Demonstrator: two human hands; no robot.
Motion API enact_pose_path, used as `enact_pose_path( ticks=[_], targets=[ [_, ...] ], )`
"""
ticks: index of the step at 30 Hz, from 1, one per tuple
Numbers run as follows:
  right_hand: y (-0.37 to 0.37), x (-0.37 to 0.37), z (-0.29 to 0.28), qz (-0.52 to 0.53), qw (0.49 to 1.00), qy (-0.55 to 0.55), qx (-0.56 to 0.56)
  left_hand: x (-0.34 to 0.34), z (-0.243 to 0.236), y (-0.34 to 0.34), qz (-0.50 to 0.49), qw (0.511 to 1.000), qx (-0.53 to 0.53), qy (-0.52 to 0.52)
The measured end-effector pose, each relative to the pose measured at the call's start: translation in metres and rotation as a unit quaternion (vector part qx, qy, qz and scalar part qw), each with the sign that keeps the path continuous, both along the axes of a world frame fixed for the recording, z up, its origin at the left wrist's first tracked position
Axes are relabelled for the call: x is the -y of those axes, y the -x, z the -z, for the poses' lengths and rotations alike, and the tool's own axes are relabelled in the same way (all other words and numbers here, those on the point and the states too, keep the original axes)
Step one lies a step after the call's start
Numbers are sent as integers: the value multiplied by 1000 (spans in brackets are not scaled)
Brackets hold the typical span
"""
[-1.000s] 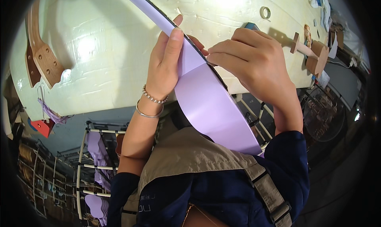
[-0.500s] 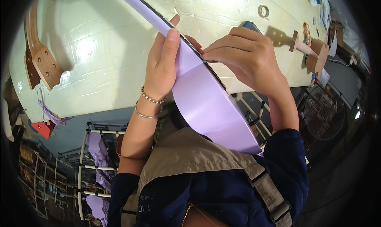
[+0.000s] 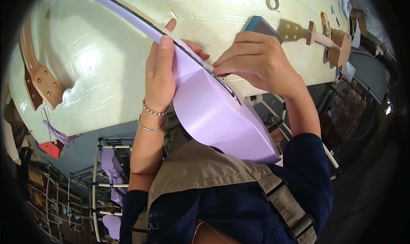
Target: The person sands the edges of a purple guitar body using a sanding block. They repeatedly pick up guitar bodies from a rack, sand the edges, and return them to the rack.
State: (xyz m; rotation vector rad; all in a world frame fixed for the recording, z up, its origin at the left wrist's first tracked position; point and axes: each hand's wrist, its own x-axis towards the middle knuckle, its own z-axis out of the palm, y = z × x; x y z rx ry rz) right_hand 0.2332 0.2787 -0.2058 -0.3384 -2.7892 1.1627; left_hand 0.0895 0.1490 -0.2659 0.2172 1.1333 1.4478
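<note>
A lavender ukulele (image 3: 213, 116) lies on its side against my apron, its neck slanting up to the far left over the table. My left hand (image 3: 161, 77) is closed round the neck near the body, thumb on the near side and fingertips showing beyond the dark fretboard (image 3: 141, 21). Against the fretboard's edge, close to where neck meets body, the pinched fingers of my right hand (image 3: 260, 62) press a small, thin dark piece that I cannot identify. Behind that hand a grey block with a blue edge (image 3: 265, 27) rests on the table.
Brown wooden necks (image 3: 49, 75) lie at the table's left. A tape roll (image 3: 272, 3) and a wooden stand (image 3: 339, 47) are at the right. Purple cords (image 3: 55, 132) and a red object (image 3: 53, 150) sit by the left corner. Below, a rack (image 3: 96, 188) carries lavender bodies.
The ukulele has tipped so more of its top and its headstock end show. Both hands have shifted slightly left in view with it, keeping their hold.
</note>
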Motion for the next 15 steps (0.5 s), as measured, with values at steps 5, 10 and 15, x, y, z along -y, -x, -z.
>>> enact_pose_path(
  ticks=[5,10,15],
  targets=[
    [13,-1,12,28,999,-4,-41,-1,2,4,30,998,-62,11],
    [-7,3,9,17,1000,1,-23,1,0,1,18,999,-33,12],
    [-11,-1,4,-9,999,32,-7,1,2,1,19,999,-37,5]
  ],
)
